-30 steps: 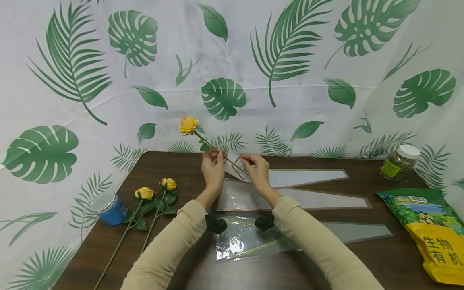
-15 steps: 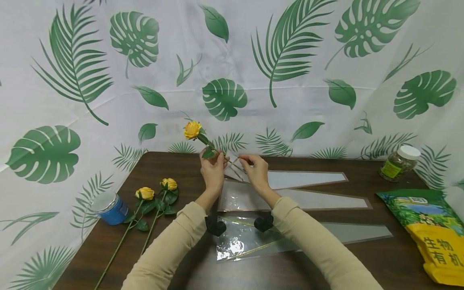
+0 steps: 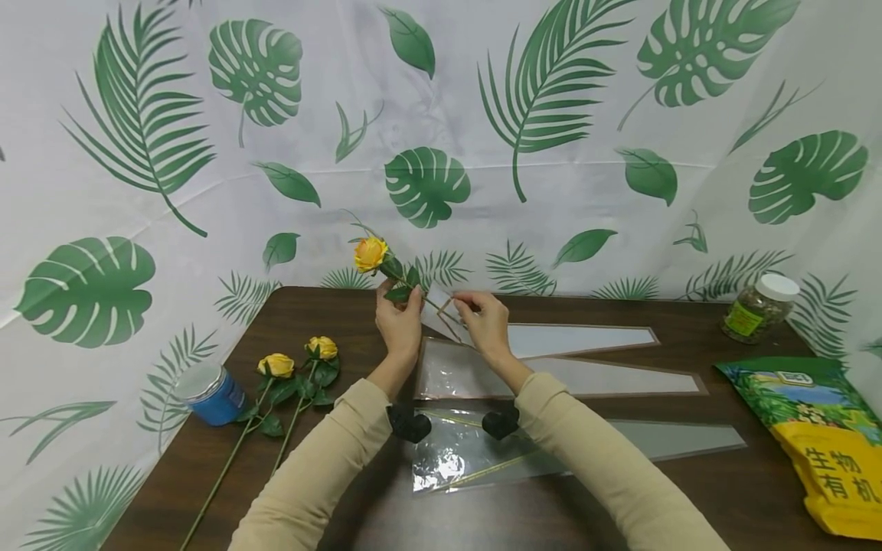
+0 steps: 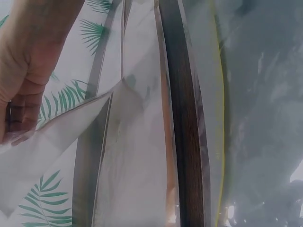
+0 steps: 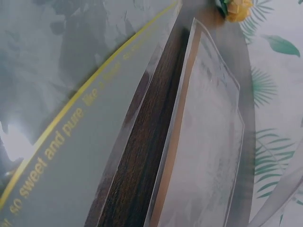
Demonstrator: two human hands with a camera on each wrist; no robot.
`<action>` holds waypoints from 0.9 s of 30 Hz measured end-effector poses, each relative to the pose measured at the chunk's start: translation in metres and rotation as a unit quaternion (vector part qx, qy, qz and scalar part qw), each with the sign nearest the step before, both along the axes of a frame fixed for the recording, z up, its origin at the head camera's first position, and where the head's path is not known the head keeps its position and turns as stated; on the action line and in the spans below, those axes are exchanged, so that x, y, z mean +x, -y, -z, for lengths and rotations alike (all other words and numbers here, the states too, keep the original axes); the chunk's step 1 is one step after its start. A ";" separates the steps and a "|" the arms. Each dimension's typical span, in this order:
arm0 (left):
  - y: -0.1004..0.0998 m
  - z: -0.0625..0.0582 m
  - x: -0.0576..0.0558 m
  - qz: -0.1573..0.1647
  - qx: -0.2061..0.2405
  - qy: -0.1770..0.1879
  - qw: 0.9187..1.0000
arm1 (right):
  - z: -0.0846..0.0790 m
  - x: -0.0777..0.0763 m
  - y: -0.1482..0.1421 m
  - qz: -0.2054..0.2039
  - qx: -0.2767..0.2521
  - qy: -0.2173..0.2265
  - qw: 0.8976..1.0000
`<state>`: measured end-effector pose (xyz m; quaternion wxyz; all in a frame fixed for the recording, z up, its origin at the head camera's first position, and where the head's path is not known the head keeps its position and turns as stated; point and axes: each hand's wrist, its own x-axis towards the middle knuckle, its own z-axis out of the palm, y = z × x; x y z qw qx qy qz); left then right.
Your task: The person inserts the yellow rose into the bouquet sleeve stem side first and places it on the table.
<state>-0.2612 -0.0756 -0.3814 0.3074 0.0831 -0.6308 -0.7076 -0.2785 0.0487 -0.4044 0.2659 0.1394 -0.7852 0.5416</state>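
Note:
A single yellow rose [image 3: 370, 253] leans up to the left, its green stem running down right across the mouth of a white flower sleeve [image 3: 446, 312] with a brown edge. My left hand [image 3: 400, 321] holds the rose just below the bloom, a leaf lying over its fingers. My right hand [image 3: 484, 317] pinches the sleeve's edge between thumb and fingers. In the left wrist view a hand [image 4: 23, 85] has its fingertips right at the raised sleeve [image 4: 61, 137]. The right wrist view shows no hand, only part of a yellow bloom [image 5: 238, 10] at the top.
Two more flat sleeves, a brown-edged one [image 3: 586, 377] and a yellow-lettered clear one [image 3: 475, 455], lie nearer me. Two yellow roses [image 3: 276, 366] and a blue can [image 3: 215, 398] sit left. At right are a white-lidded jar [image 3: 758, 310] and a yellow-green bag [image 3: 827, 459].
The rose's bloom has come slightly right and down, closer to the sleeve. My left hand has shifted a little left; the right hand has hardly moved.

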 end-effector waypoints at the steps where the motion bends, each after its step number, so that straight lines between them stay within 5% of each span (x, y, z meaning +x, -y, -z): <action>1: 0.000 0.000 0.000 0.002 -0.003 0.004 1.000 | -0.001 0.000 0.000 0.000 0.002 -0.001 1.000; 11: -0.002 0.006 0.004 -0.044 -0.157 0.058 0.985 | -0.006 0.002 0.003 -0.002 0.019 -0.005 1.000; 16: -0.002 0.003 0.005 -0.032 -0.137 0.054 0.989 | -0.007 0.000 0.002 0.001 0.013 -0.007 1.000; 22: -0.004 0.001 0.007 -0.056 -0.121 0.033 0.991 | -0.007 0.000 0.002 0.001 0.006 -0.006 1.000; 27: -0.005 -0.001 0.007 -0.046 -0.043 0.029 0.998 | -0.006 0.000 0.002 0.004 0.001 -0.002 1.000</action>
